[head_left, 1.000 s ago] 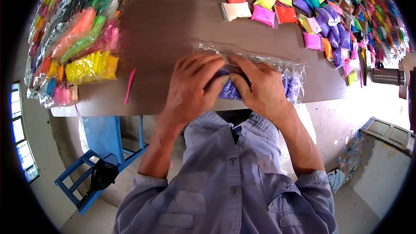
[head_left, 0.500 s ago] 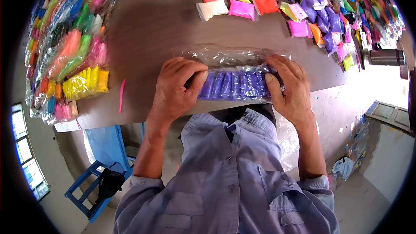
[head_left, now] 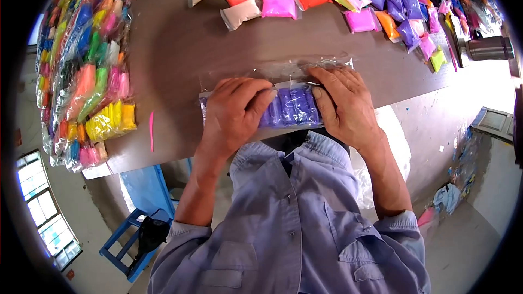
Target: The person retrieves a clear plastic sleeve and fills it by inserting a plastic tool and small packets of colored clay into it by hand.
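Note:
At the table's near edge lies a clear plastic bag (head_left: 294, 108) with a row of several purple packets inside. My left hand (head_left: 237, 111) lies over the bag's left part, thumb and curled fingers closed on the film; the bag's left end shows past my wrist side. My right hand (head_left: 346, 103) grips the right end, its thumb on the packets and its fingers over the top. The bag's loose transparent flap (head_left: 283, 69) stretches flat beyond my fingers. My hands hide the outer packets.
Bagged colourful packets (head_left: 90, 76) pile up on the left, a pink plastic knife-shaped strip (head_left: 152, 130) near them. Loose packets in many colours (head_left: 376, 0) spread across the back and right. A metal cylinder (head_left: 487, 49) is at far right; a blue chair (head_left: 131, 239) stands below left.
My hands have come closer together along the bag. The left one now covers more packets, and the bag's left end sticks out beyond it. The whole view has shifted slightly.

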`<state>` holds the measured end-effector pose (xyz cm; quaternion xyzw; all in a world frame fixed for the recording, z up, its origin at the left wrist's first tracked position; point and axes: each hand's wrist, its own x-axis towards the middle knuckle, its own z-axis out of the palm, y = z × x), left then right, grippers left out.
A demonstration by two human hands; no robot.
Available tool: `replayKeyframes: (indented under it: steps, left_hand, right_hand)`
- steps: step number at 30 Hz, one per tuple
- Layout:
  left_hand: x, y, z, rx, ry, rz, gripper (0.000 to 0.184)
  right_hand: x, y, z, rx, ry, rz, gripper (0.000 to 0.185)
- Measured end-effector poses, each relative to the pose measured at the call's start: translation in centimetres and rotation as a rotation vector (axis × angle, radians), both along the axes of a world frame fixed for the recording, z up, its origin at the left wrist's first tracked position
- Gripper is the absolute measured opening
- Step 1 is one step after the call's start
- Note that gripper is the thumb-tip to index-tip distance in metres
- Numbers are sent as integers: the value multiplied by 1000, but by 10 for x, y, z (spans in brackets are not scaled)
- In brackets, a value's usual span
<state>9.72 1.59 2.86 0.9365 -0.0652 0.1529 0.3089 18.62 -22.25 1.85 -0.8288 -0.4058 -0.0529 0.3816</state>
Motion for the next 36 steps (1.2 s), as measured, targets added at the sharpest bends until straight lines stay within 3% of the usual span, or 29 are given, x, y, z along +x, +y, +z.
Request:
replayKeyframes:
  steps: [2, 11, 20, 26, 31, 36]
  left_hand:
    - [-1, 1, 1, -103, 99, 53, 17]
    - [1, -3, 6, -154, 156, 76, 19]
    - [2, -6, 1, -106, 34, 55, 17]
    - [-1, -4, 2, -126, 65, 71, 18]
    - [2, -4, -4, -108, -27, 46, 17]
    - [2, -6, 0, -136, -24, 11, 15]
  right_hand:
    - [-1, -1, -1, -1, 36, -25, 31]
    - [-2, -2, -3, -10, 15, -48, 32]
    - [-7, 24, 14, 73, 19, 90, 34]
    - [-5, 27, 5, -91, 38, 86, 29]
    - [-6, 30, 11, -77, -177, 51, 33]
    - [-23, 49, 11, -19, -144, 34, 44]
